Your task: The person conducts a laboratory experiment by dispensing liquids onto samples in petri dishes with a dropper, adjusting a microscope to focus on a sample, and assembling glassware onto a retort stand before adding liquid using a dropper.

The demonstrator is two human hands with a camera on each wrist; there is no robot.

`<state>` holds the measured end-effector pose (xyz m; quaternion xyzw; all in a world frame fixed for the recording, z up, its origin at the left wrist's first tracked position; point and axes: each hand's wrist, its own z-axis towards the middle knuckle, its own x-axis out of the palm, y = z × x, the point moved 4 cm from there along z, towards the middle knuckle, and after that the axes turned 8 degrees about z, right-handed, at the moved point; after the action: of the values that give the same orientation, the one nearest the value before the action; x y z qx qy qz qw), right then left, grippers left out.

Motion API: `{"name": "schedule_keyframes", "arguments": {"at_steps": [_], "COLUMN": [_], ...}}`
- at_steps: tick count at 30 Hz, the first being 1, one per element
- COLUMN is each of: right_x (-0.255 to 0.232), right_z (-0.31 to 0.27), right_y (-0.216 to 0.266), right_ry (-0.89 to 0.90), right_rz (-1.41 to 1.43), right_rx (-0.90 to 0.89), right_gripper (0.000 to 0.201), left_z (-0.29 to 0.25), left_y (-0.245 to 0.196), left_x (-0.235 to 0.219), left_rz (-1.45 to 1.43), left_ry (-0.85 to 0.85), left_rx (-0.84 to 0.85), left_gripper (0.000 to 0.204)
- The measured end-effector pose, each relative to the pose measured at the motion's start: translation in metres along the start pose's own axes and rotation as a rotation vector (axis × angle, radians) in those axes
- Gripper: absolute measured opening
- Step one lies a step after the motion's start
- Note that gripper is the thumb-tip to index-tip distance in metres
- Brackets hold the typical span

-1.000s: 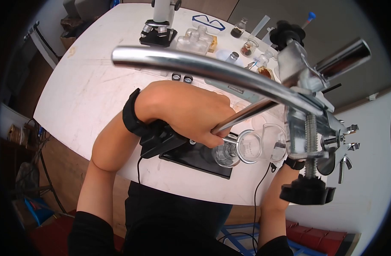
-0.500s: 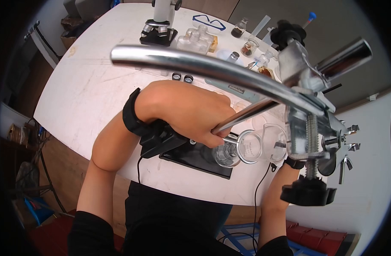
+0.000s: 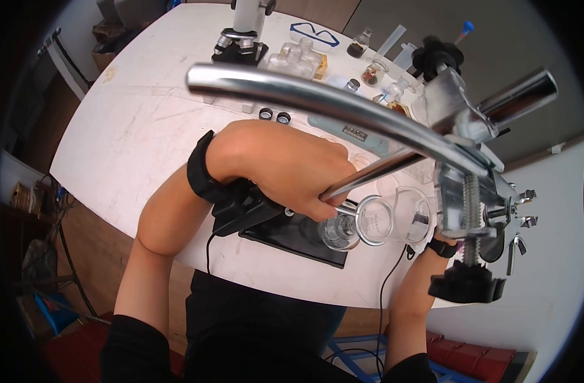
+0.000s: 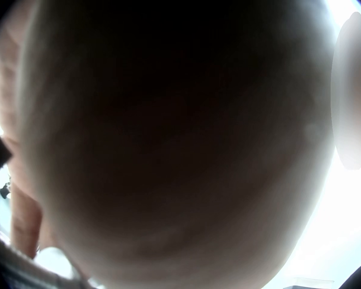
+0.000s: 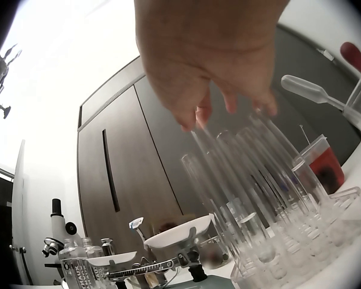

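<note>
From the head view I look down on a round white table (image 3: 139, 127) whose near edge sits against my dark-clothed lap, with wooden flooring to the left and a white wall to the right. Nearest on the table lies a black rectangular base plate (image 3: 298, 239). My left hand (image 3: 298, 172) is curled over just above it, fingers pinching the shiny steel rod (image 3: 368, 172) where the metal ring clamp (image 3: 373, 219) joins it; the ring sits immediately right of my fingertips. Beneath the ring stands a clear round glass flask (image 3: 338, 233), touching the ring's left side as far as I can tell. A clear glass beaker (image 3: 412, 212) stands just right of the ring. My right hand is hidden in the head view behind the silver screw clamp (image 3: 464, 204); the right wrist view shows the right hand (image 5: 210, 60) with fingers hanging relaxed, tips just at the mouths of clear glass test tubes (image 5: 246, 174) in a transparent rack (image 5: 307, 253), holding nothing I can see. Farther off sit a white microscope (image 3: 241, 35), blue safety glasses (image 3: 312, 33) and small glass bottles (image 3: 298, 59). The left wrist view is blocked by skin.
</note>
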<state>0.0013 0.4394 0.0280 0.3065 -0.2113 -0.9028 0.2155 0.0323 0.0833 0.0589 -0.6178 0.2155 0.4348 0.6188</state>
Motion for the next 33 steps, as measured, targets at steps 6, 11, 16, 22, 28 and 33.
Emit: {"name": "schedule_keyframes", "arguments": {"at_steps": [6,11,16,22,28,33], "right_x": [-0.013,-0.030,-0.047,-0.091,-0.116,-0.143], "right_z": [0.005,0.011,0.000,0.002,-0.002,0.055], "right_y": [0.013,0.015,0.093,0.112,0.154,0.201], "right_ry": [-0.046,-0.089,-0.331,-0.387,-0.412,-0.360], "right_rz": [0.114,0.370,0.508,0.706,0.750,0.778], "right_rx": [0.065,0.096,0.056,0.032,-0.063,-0.218], "right_gripper": [0.018,0.028,0.015,0.032,0.031,0.041], "left_z": [0.001,0.003,0.007,0.015,0.001,0.016], "left_y": [0.001,0.000,0.008,-0.010,0.002,0.002], "left_x": [0.000,0.003,0.013,0.002,0.017,-0.004], "left_rz": [0.024,0.113,0.085,0.054,0.022,0.001], "left_ry": [-0.014,-0.009,-0.061,0.145,0.120,0.115], "left_rx": [-0.002,0.024,0.043,-0.107,-0.144,-0.060], "left_gripper": [0.024,0.024,0.024,0.024,0.023,0.023]}}
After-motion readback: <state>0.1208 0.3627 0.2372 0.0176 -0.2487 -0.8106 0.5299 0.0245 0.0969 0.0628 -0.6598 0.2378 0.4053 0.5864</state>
